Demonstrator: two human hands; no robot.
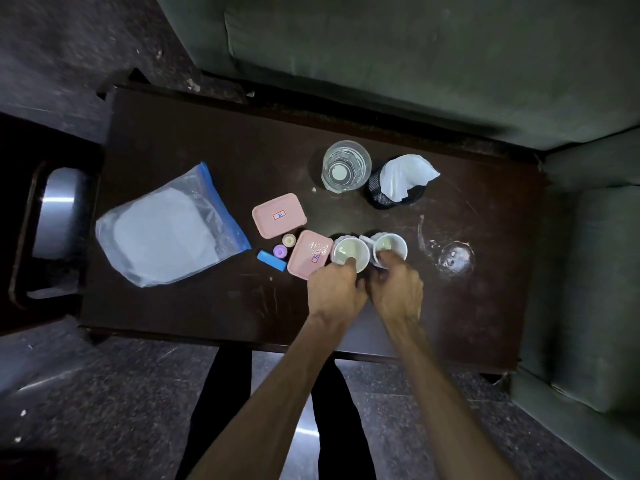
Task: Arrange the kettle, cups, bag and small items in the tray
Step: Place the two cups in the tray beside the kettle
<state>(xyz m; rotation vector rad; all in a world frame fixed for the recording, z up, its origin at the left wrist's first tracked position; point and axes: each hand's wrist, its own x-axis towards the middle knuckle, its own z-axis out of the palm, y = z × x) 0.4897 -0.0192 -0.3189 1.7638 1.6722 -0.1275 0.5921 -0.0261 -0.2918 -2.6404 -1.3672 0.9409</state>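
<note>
Two white cups stand side by side near the middle of the dark table [194, 306]. My left hand [334, 292] grips the near rim of the left cup [348, 252]. My right hand [398, 287] grips the near rim of the right cup [389, 245]. Left of the cups lie two pink lidded boxes, one close by [309, 253] and one farther back [278, 215]. Beside them sit a purple cap [280, 251], a cream cap [289, 240] and a blue block [272, 260]. A clear zip bag [166, 230] with white contents lies at the left. No kettle or tray is in view.
A water glass [345, 166] and a black mesh holder with white tissue [398, 188] stand behind the cups. A clear glass lid [453, 258] lies to the right. A green sofa [415, 57] borders the far and right sides. A dark chair [52, 216] stands at the left.
</note>
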